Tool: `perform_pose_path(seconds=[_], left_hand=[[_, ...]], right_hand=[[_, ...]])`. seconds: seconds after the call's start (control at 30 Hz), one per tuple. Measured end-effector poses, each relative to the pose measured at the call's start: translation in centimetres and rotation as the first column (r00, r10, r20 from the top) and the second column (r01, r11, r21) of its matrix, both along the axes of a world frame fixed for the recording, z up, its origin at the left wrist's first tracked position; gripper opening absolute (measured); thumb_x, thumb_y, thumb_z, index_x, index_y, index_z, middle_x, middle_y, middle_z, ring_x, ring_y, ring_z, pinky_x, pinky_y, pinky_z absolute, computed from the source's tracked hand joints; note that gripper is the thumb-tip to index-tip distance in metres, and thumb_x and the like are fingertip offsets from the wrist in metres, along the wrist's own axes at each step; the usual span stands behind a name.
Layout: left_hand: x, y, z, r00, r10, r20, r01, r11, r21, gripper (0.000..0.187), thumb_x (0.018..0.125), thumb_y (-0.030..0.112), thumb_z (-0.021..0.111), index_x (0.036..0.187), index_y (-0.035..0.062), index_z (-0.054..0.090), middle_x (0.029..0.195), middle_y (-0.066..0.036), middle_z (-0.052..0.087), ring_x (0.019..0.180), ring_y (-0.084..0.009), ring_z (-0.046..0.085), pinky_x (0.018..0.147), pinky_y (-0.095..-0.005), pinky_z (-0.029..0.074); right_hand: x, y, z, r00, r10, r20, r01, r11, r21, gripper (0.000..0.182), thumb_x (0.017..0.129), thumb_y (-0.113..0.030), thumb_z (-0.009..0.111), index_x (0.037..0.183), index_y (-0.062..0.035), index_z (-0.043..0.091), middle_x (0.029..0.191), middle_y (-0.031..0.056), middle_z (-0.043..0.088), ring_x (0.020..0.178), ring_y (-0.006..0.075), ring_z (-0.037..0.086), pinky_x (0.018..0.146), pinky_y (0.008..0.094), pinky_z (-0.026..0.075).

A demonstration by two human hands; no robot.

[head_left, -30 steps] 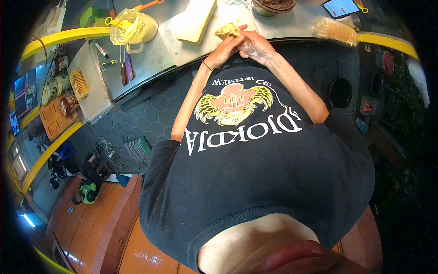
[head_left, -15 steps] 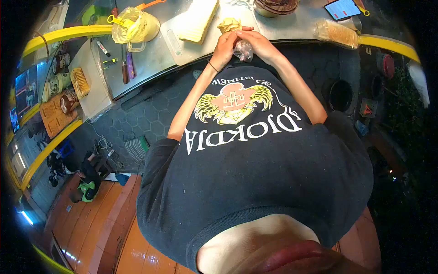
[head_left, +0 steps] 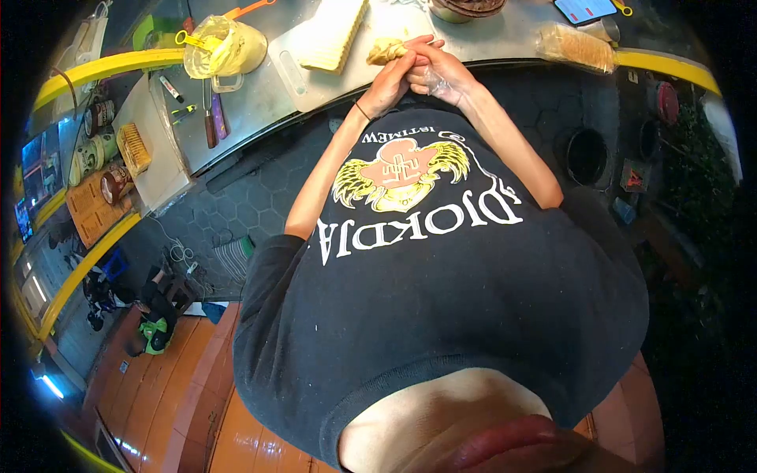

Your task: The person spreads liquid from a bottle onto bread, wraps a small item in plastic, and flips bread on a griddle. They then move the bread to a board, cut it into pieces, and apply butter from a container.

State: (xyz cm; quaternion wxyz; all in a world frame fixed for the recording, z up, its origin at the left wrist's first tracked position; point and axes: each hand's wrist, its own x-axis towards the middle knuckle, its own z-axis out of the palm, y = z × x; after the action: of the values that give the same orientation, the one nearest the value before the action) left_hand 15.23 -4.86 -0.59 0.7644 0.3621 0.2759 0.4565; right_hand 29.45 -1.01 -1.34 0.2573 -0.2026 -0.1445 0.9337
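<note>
My left hand (head_left: 389, 85) and my right hand (head_left: 443, 75) meet at the counter's near edge, fingers closed together around the gathered neck of a plastic bag. The bag's bulging end (head_left: 385, 52), filled with something pale yellow, points left from my fingers over the white cutting board (head_left: 293, 79). Clear plastic shows against my right palm. Left of the bag, a block of bread (head_left: 334, 35) lies on the board. Exactly how the fingers pinch the bag is partly hidden.
A tub of yellow cream (head_left: 244, 51) holds a yellow spatula. Knives (head_left: 218, 118) and a marker (head_left: 171, 89) lie left. A brown-filled bowl (head_left: 465, 9), wrapped bread (head_left: 576, 49) and a phone (head_left: 585, 9) stand right. A person (head_left: 158, 315) sits in the left background.
My hands have turned and closed in together. The yellow bulge has swung left and lower, and the clear plastic tail that hung below my hands is now gathered against my right palm.
</note>
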Motion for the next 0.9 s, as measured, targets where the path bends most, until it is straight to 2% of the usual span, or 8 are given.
perform_pose_path(seconds=[0.3,0.47,0.57,0.6,0.67,0.8,0.87,0.9], left_hand=[[0.2,0.4,-1.4,0.947,0.267,-0.181,-0.256,0.963,0.08,0.052,0.103,0.038,0.033,0.113,-0.0045,0.061,0.113,-0.018,0.065,0.098,-0.0159,0.062,0.088,-0.0274,0.049],[0.1,-0.5,-0.6,0.87,0.303,-0.389,-0.379,0.916,-0.132,0.052,0.103,0.034,0.03,0.088,-0.0054,0.059,0.107,-0.022,0.066,0.049,-0.0179,0.058,0.032,-0.0196,0.038],[-0.1,-0.2,-2.8,0.886,0.432,-0.172,-0.462,0.856,-0.232,0.046,0.103,0.033,0.031,0.082,-0.002,0.052,0.095,-0.021,0.066,0.06,-0.0211,0.063,0.039,-0.0234,0.046],[-0.2,-0.3,-2.3,0.886,0.458,-0.074,-0.456,0.832,-0.316,0.042,0.103,0.032,0.031,0.084,-0.001,0.051,0.096,-0.02,0.065,0.074,-0.0234,0.062,0.056,-0.0293,0.048],[-0.3,0.1,-1.3,0.847,0.518,0.121,-0.412,0.783,-0.466,0.036,0.104,0.03,0.032,0.089,0.0009,0.047,0.099,-0.019,0.061,0.102,-0.028,0.062,0.089,-0.0409,0.052],[-1.0,0.6,-0.9,0.949,0.256,0.184,-0.209,0.947,-0.243,0.038,0.104,0.034,0.034,0.106,0.0014,0.053,0.132,-0.027,0.05,0.116,-0.0284,0.055,0.098,-0.0391,0.046],[-0.4,0.3,0.2,0.963,0.182,0.2,-0.15,0.975,-0.164,0.044,0.104,0.037,0.034,0.12,0.0,0.051,0.133,-0.025,0.05,0.119,-0.0262,0.053,0.1,-0.0386,0.045],[-0.1,0.2,0.3,0.973,0.138,0.186,-0.107,0.981,-0.164,0.046,0.104,0.037,0.034,0.124,-0.001,0.049,0.135,-0.024,0.049,0.119,-0.0254,0.053,0.1,-0.0377,0.045]], right_hand=[[-2.3,-1.5,-0.5,0.995,-0.093,-0.041,0.088,0.991,-0.099,0.032,0.102,-0.032,0.043,0.077,-0.0136,0.05,0.061,-0.0036,0.045,0.052,0.0097,0.047,0.049,0.0261,0.041],[-2.3,-1.9,-1.6,0.982,-0.071,0.173,0.012,0.949,0.316,0.035,0.102,-0.034,0.042,0.081,-0.0091,0.052,0.068,0.0002,0.056,0.064,0.0102,0.057,0.052,0.0277,0.045],[-2.3,-1.8,-1.5,0.891,-0.194,0.411,-0.119,0.773,0.623,0.038,0.102,-0.031,0.043,0.078,-0.004,0.055,0.067,-0.0003,0.054,0.064,0.0086,0.052,0.058,0.0251,0.042],[-2.5,-1.9,-1.4,0.783,-0.357,0.509,-0.244,0.577,0.78,0.039,0.101,-0.029,0.044,0.076,-0.0021,0.056,0.067,-0.0005,0.053,0.063,0.008,0.049,0.06,0.0242,0.041],[-2.6,-2.1,-0.9,0.767,-0.364,0.528,-0.243,0.598,0.764,0.039,0.1,-0.027,0.045,0.073,0.0,0.056,0.068,-0.0003,0.052,0.064,0.0079,0.046,0.062,0.0231,0.038],[-1.7,-1.9,-0.4,0.897,-0.207,0.39,0.039,0.917,0.397,0.035,0.1,-0.027,0.046,0.073,-0.007,0.054,0.063,-0.0005,0.049,0.058,0.0072,0.045,0.056,0.0221,0.036],[-0.9,-1.3,0.2,0.989,-0.038,-0.141,0.032,0.998,-0.047,0.035,0.101,-0.031,0.044,0.071,-0.0115,0.045,0.054,-0.0025,0.04,0.043,0.011,0.039,0.044,0.023,0.036],[-0.9,-1.2,1.3,0.991,-0.045,-0.123,0.027,0.988,-0.15,0.032,0.101,-0.03,0.044,0.074,-0.0121,0.046,0.054,-0.0039,0.036,0.041,0.0106,0.034,0.044,0.0233,0.034]])
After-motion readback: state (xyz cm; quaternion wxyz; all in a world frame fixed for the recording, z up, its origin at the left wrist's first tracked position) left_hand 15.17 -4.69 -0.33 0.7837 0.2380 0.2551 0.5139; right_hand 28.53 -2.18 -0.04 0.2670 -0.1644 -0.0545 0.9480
